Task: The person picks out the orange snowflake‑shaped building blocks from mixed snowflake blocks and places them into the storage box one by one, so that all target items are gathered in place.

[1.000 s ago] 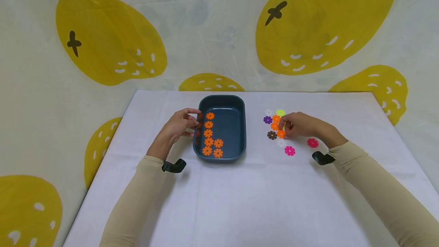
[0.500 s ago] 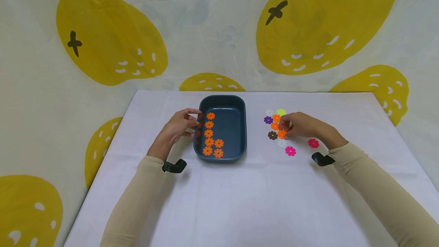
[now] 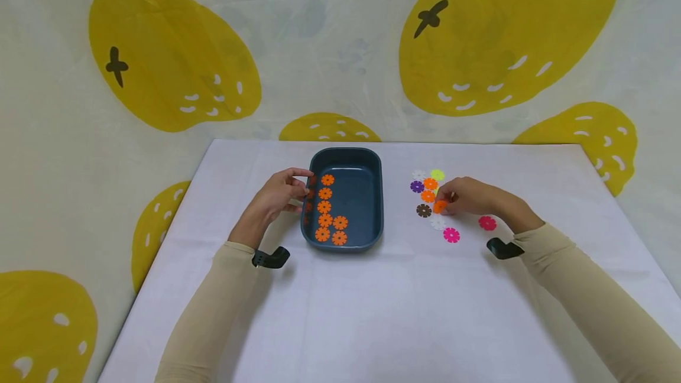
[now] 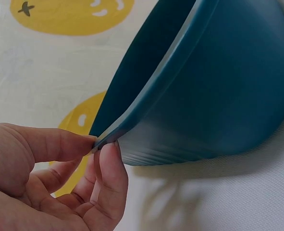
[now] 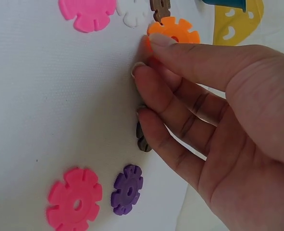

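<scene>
A dark blue tray stands on the white table with several notched orange discs lying flat along its left side. My left hand pinches the tray's left rim between thumb and fingers, plain in the left wrist view on the tray wall. Right of the tray, my right hand pinches another orange disc, tilted up at its thumb and index tip. Two more orange discs lie just left of those fingers, partly beside a purple disc.
Around the right hand are a brown disc, a yellow-green disc, white discs, a pink disc and a redder pink disc. A cloth with yellow fruit shapes hangs behind the table.
The right fingers have tipped up the orange disc, which lay flat half a second ago, and the right hand has shifted slightly. The left hand stays on the tray's rim.
</scene>
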A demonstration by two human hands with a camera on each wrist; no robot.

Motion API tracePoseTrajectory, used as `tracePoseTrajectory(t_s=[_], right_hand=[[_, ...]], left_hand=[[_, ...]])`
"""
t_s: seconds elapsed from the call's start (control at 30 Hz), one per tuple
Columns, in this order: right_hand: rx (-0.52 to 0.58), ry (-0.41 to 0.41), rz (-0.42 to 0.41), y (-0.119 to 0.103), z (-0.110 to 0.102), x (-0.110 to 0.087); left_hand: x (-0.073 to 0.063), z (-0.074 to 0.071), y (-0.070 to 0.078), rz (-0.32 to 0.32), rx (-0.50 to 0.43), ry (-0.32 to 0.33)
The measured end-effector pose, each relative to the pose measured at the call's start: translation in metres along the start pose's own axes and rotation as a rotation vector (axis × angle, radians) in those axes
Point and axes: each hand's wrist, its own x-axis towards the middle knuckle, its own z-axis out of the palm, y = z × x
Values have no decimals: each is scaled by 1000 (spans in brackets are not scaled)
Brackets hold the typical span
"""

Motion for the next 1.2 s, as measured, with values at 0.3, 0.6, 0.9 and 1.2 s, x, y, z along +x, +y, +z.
tracePoseTrajectory(t_s=[0.3, 0.6, 0.9, 1.2], right_hand=[[3, 10, -19, -2, -5, -2], [66, 24, -3, -2, -4, 0], [100, 18, -33, -1, -7, 0], [161, -14, -47, -2, -8, -2]], left_hand=[[2, 0, -1, -5, 3, 1], [2, -1, -1, 4, 4, -4], [0, 0, 2, -7, -4, -2], [0, 0, 4, -23, 11, 1]])
